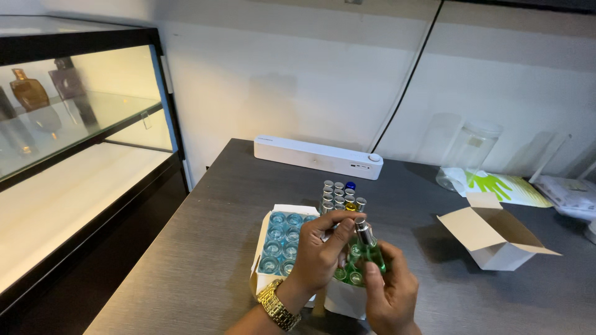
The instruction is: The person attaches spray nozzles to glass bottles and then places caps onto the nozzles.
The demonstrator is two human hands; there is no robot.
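My right hand point(390, 291) grips a small green glass bottle point(370, 253) by its lower body, tilted a little. My left hand point(323, 248), with a gold watch at the wrist, has its fingers curled over the bottle's silver spray cap point(362, 228). Both hands hover over a white box point(273, 214) of several small bottles: blue ones point(282, 239) on the left, green ones point(349, 273) partly hidden under my hands. A cluster of silver-capped bottles point(338, 195) stands just behind the box.
A dark wood-grain table point(205, 248) carries a long white bar-shaped device point(316, 156) at the back, an open white carton point(493, 234) at right, a clear jar point(469, 152) and papers. A lit glass display case point(81, 124) with perfume bottles stands at left.
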